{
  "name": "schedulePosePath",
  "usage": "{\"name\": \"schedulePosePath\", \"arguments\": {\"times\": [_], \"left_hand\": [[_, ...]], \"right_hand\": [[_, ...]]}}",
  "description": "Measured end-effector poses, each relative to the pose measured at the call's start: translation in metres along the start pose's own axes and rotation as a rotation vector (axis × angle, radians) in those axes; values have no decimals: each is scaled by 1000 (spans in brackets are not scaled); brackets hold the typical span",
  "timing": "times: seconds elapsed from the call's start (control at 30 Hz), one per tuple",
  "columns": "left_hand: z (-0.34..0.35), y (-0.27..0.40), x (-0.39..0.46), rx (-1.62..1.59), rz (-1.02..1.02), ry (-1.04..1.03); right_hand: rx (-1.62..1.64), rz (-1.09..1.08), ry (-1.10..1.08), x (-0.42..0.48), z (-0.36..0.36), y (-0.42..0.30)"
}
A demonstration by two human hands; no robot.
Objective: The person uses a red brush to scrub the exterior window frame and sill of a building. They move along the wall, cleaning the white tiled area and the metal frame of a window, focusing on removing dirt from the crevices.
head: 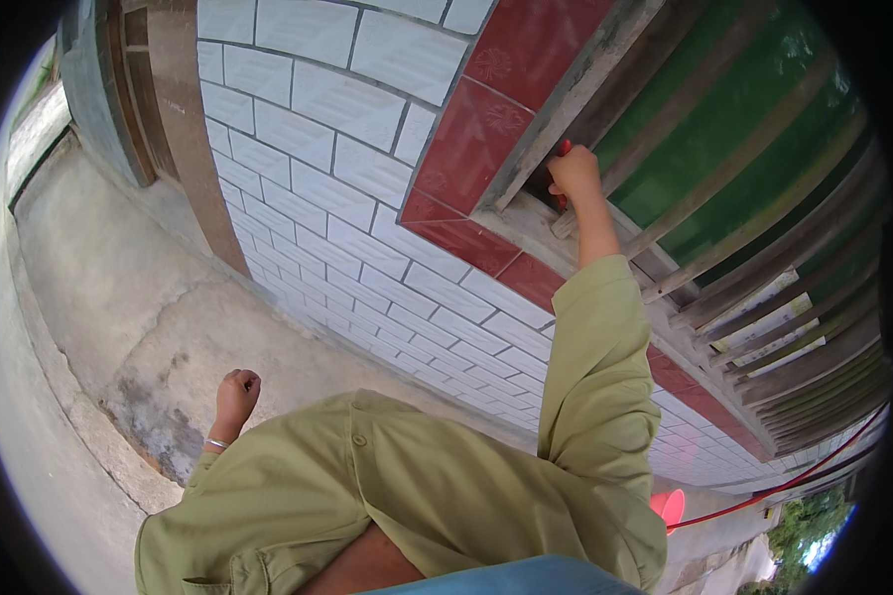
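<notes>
My right hand [574, 175] is raised to the lower corner of a window recess, its fingers closed around a red handle [563, 149]. The tool's working end is hidden in the shadowed corner. Beside that hand run weathered wooden window bars [685, 134], with green panes [722, 171] behind them. Below it lies the concrete sill [536, 223]. My left hand [237, 400] hangs low over the concrete floor with its fingers curled, and nothing shows in it. A silver bracelet [216, 443] circles that wrist.
White wall tiles [327, 149] and a dark red tile border [476, 141] surround the window frame. A wooden door [149, 104] stands at the upper left above the concrete floor [119, 282]. Behind my right elbow are a pink bucket [668, 508] and a red hose or cord [781, 487].
</notes>
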State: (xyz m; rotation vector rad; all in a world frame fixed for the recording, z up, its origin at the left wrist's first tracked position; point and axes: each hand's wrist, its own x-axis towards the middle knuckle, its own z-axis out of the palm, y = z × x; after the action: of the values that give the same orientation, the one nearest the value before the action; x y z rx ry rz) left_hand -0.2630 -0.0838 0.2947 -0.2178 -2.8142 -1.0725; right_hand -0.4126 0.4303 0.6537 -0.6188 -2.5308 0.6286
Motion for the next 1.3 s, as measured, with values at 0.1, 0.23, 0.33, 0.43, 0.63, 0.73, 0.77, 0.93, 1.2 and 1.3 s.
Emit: {"name": "schedulePosePath", "arguments": {"times": [0.1, 0.23, 0.33, 0.43, 0.63, 0.73, 0.77, 0.93, 1.2, 1.3], "left_hand": [[2, -15, -10, 24, -14, -2], [5, -23, -17, 24, -34, -15], [3, -21, -12, 22, -13, -11], [1, -14, 0, 37, 65, 22], [-5, -6, 8, 7, 43, 27], [-3, -4, 7, 4, 40, 14], [-4, -3, 7, 6, 41, 9], [-14, 31, 24, 3, 117, 24], [-28, 179, 78, 28, 552, -4], [-20, 193, 92, -123, 572, -86]], "right_hand": [[327, 45, 48, -6, -8, -12], [419, -22, 138, -17, -16, -18], [188, -84, 105, -16, -12, -11], [-41, -197, 169, -7, 8, 13], [491, 118, 43, -25, -4, -2], [589, -2, 79, -51, -34, -9], [532, -83, 124, -61, -37, -7], [229, -550, 175, -148, -26, -7], [453, -724, -513, -251, 120, -32], [622, -630, -660, -255, 127, -47]]}}
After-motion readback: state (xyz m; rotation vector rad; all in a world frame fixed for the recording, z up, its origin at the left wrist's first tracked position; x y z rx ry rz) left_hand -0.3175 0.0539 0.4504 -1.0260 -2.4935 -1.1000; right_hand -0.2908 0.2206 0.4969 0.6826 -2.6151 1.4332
